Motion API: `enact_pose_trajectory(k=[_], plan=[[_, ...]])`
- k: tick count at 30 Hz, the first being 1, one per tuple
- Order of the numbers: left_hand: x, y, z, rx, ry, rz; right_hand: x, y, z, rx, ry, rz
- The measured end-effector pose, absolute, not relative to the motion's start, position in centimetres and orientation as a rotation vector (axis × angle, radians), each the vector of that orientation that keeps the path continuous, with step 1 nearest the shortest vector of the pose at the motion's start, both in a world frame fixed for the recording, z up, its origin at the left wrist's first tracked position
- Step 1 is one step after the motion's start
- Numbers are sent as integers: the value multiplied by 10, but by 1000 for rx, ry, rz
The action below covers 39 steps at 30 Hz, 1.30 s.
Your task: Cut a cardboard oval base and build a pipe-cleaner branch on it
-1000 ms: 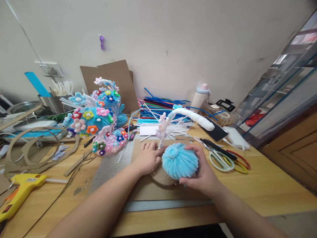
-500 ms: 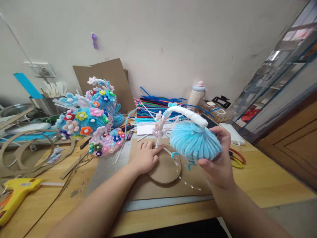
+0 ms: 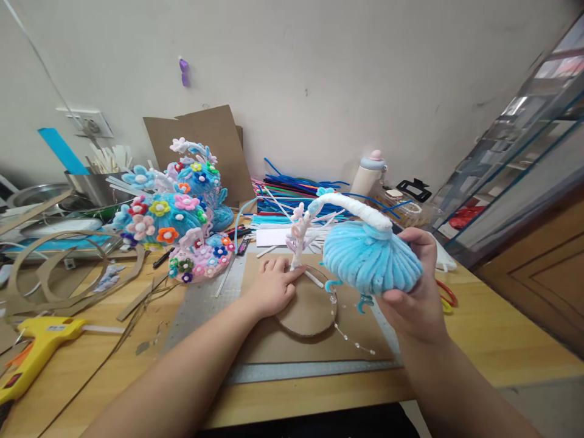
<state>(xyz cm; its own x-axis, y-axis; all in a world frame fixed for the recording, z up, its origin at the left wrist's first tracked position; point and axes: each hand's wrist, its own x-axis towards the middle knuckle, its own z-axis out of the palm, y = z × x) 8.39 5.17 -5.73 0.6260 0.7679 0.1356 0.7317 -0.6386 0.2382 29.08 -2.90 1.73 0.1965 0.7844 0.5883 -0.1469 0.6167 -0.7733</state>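
Note:
My right hand grips a fluffy light-blue pipe-cleaner dome and holds it tilted above the table, right of centre. Small blue curls hang from its lower edge. My left hand rests on a round cardboard disc, fingers loosely curled and pressing at the foot of a small white-and-pink pipe-cleaner tree that stands on it. A white fuzzy arch rises from the tree over the dome. The disc lies on a brown cardboard sheet.
Finished flower-covered blue and pink pieces stand at the left. A yellow glue gun lies near the left edge, by cardboard rings. A pile of coloured pipe cleaners, a bottle and scissors sit behind and right.
My right hand lifted the blue dome off the cardboard disc, up and to the right, tilting it. My left hand stayed on the disc at the tree's foot.

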Motion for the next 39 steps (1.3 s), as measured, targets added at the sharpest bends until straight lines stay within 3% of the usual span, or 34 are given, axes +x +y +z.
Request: enact_pose_trajectory(k=[27, 32, 39], plan=[[83, 52, -57, 2674, 1243, 350, 296, -25, 18, -661, -1306, 733], [83, 51, -57, 2670, 1251, 340, 323, -14, 6, -911, -1691, 658], [83, 51, -55, 2660, 1257, 329, 375, 42, -27, -1790, -1730, -111]])
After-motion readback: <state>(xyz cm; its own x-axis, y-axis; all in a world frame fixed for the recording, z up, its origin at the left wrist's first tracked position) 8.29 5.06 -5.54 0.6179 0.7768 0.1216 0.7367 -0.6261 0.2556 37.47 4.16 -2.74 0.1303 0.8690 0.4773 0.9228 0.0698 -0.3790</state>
